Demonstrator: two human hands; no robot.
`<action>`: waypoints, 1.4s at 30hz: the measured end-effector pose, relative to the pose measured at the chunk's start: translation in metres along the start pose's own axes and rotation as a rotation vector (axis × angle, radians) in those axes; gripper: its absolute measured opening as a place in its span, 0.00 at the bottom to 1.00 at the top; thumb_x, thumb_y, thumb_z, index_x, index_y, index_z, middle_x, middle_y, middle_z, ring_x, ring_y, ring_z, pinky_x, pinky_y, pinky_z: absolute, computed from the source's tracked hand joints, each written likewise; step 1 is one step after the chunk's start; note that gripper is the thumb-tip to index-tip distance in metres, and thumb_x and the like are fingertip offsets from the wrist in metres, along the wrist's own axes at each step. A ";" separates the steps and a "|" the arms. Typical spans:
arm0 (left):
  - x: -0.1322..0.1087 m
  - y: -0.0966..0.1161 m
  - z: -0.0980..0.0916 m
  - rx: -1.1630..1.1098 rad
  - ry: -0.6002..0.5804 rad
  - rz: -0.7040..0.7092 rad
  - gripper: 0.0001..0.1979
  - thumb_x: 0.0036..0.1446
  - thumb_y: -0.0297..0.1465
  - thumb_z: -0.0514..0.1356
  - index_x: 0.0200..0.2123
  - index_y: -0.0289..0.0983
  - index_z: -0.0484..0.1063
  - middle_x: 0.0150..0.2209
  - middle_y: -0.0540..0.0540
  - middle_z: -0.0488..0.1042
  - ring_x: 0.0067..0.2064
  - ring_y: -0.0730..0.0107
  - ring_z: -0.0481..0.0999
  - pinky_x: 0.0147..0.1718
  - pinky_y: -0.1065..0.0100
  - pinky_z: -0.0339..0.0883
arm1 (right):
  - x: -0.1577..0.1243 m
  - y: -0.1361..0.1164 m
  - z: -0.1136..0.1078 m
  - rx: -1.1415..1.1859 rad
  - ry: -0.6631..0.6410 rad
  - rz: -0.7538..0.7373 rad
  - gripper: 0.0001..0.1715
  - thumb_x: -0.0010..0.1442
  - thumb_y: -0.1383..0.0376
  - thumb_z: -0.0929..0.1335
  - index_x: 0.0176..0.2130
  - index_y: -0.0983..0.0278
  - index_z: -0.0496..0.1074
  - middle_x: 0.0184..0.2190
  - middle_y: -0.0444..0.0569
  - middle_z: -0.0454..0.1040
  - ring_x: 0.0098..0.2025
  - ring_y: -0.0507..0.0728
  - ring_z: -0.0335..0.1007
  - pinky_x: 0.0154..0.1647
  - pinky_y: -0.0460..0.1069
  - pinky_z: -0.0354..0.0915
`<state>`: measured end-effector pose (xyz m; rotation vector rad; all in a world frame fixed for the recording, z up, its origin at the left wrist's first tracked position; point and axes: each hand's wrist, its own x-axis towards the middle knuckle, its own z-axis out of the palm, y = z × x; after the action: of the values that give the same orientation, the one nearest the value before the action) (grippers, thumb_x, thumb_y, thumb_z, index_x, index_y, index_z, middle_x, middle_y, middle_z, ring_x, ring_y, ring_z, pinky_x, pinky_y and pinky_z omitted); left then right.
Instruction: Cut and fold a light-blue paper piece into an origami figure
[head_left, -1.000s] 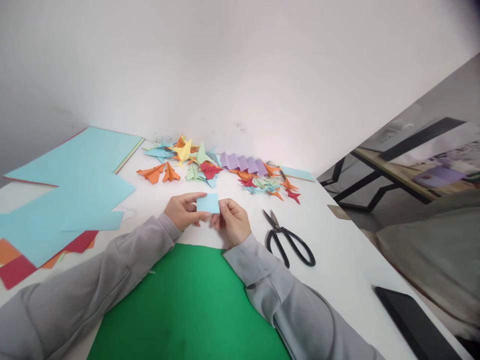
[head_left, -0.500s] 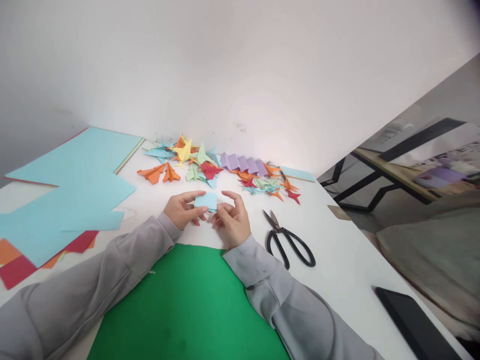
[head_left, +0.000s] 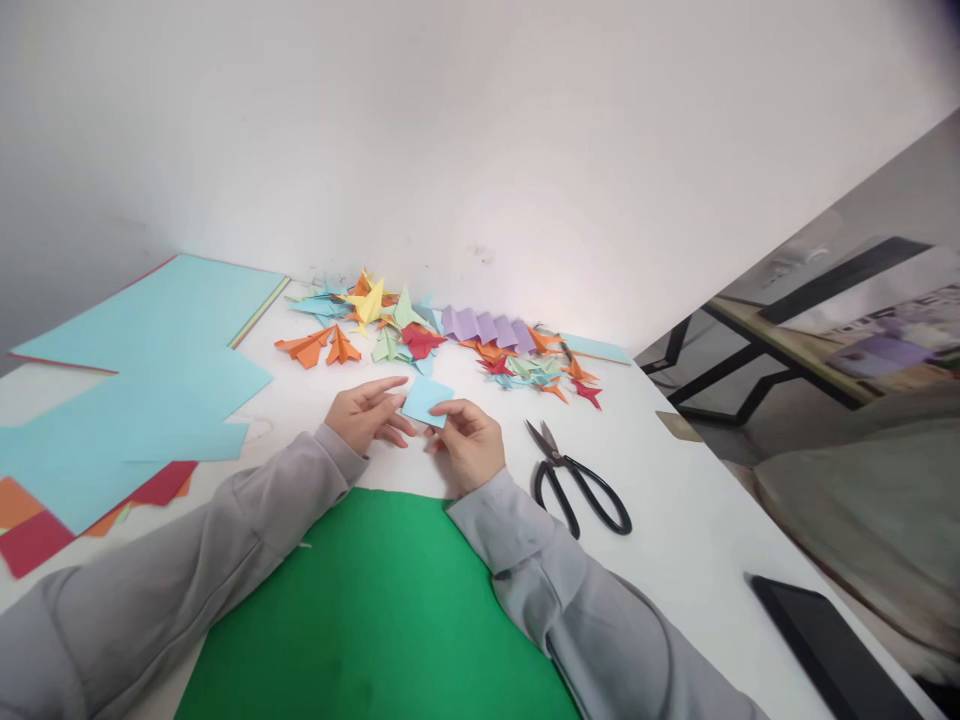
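A small light blue paper square [head_left: 426, 399] is held just above the white table [head_left: 697, 520], tilted like a diamond. My right hand [head_left: 466, 442] pinches its lower right corner between thumb and fingers. My left hand [head_left: 367, 412] lies beside it with the fingers stretched out towards the square's left edge, the fingertips at or near the paper. Both arms wear grey sleeves and rest over a large green sheet [head_left: 375, 620] at the front of the table.
Black scissors [head_left: 577, 482] lie right of my right hand. A heap of folded paper figures [head_left: 420, 335] lines the wall. Big light blue sheets [head_left: 142, 370] over red and orange paper lie at the left. A black device [head_left: 832, 650] sits at the front right edge.
The blue square was held flat between both hands; now it is turned on its corner, the right hand alone pinches it, and the left hand's fingers have spread out.
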<state>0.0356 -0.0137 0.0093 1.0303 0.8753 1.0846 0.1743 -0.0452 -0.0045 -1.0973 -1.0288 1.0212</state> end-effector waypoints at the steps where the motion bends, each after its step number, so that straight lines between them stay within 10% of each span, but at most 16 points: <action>1: 0.001 0.001 0.000 -0.013 0.017 -0.026 0.26 0.42 0.31 0.63 0.46 0.29 0.65 0.23 0.47 0.73 0.22 0.66 0.75 0.16 0.68 0.70 | 0.000 0.000 0.000 0.007 -0.002 0.003 0.04 0.42 0.70 0.67 0.25 0.64 0.69 0.15 0.40 0.68 0.17 0.48 0.63 0.14 0.42 0.60; 6: 0.001 0.001 0.000 0.013 -0.009 -0.078 0.14 0.41 0.26 0.63 0.33 0.28 0.66 0.16 0.48 0.71 0.21 0.66 0.75 0.17 0.70 0.70 | -0.001 0.000 0.001 0.008 -0.033 -0.003 0.02 0.42 0.69 0.68 0.24 0.64 0.69 0.16 0.41 0.68 0.20 0.49 0.64 0.15 0.43 0.61; 42: 0.001 -0.008 0.000 0.128 0.065 0.095 0.12 0.28 0.29 0.68 0.21 0.30 0.74 0.18 0.47 0.74 0.19 0.71 0.73 0.21 0.68 0.72 | 0.000 0.001 -0.002 -0.052 -0.074 0.020 0.11 0.41 0.64 0.72 0.29 0.64 0.72 0.19 0.42 0.69 0.18 0.48 0.61 0.16 0.44 0.61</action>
<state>0.0377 -0.0136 0.0016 1.1573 0.9665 1.1588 0.1757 -0.0458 -0.0055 -1.1208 -1.1117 1.0626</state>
